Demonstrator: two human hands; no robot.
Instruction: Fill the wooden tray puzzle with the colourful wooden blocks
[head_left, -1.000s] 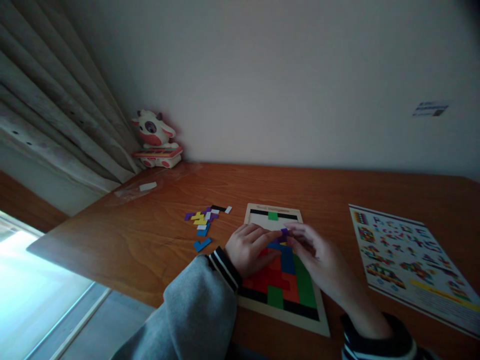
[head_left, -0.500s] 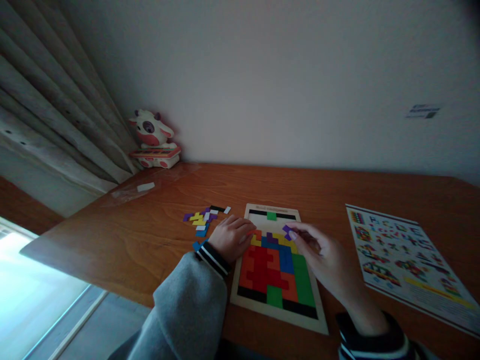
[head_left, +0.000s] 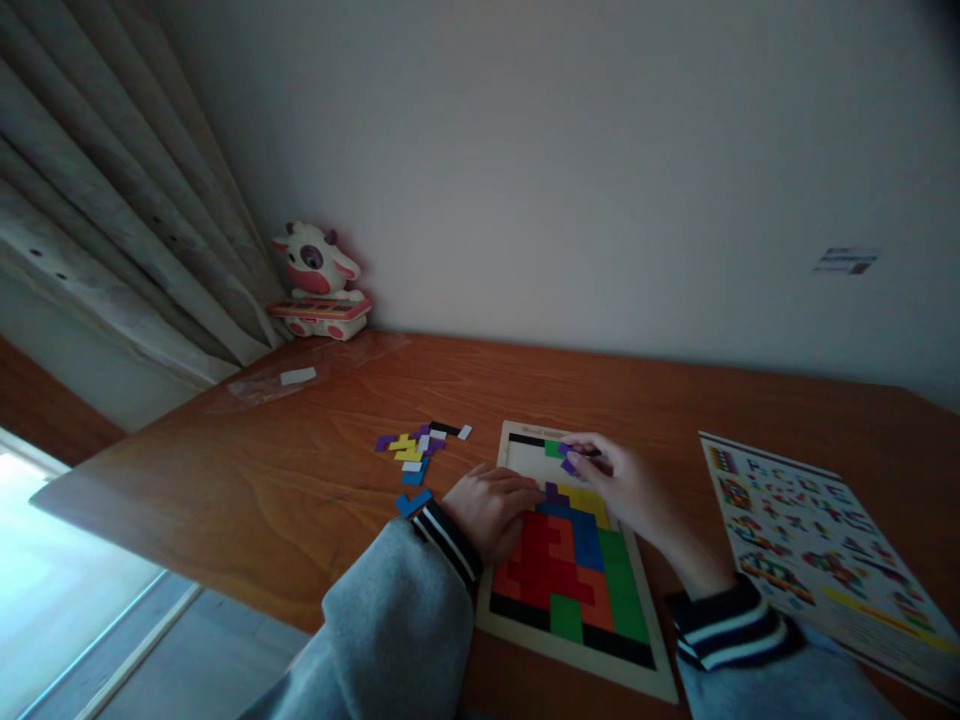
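Note:
A wooden puzzle board point(head_left: 576, 655) lies on the table, partly filled with red, orange, green, blue, yellow and black pieces. Over its upper part, my right hand point(head_left: 611, 480) pinches a small purple puzzle piece point(head_left: 567, 460) between thumb and fingers. My left hand point(head_left: 491, 508) lies over the board's left side, its fingers stretched across the pieces. Those fingers cover some orange and yellow pieces. Just below the right hand, a purple piece point(head_left: 553, 494) sits among the yellow and blue ones. Near the board's top, a green piece point(head_left: 553, 449) lies beside a black strip.
Left of the board is a pile of loose pieces point(head_left: 411, 449), with a blue piece point(head_left: 413, 503) near my left sleeve. A printed sheet point(head_left: 817, 540) lies at right. A cow toy point(head_left: 319, 285) and clear plastic wrapping point(head_left: 259, 387) are at the back left.
My right hand has moved up the board with the purple piece, towards the green piece at the top. My left hand has shifted slightly down the board. The camera view has tilted a little.

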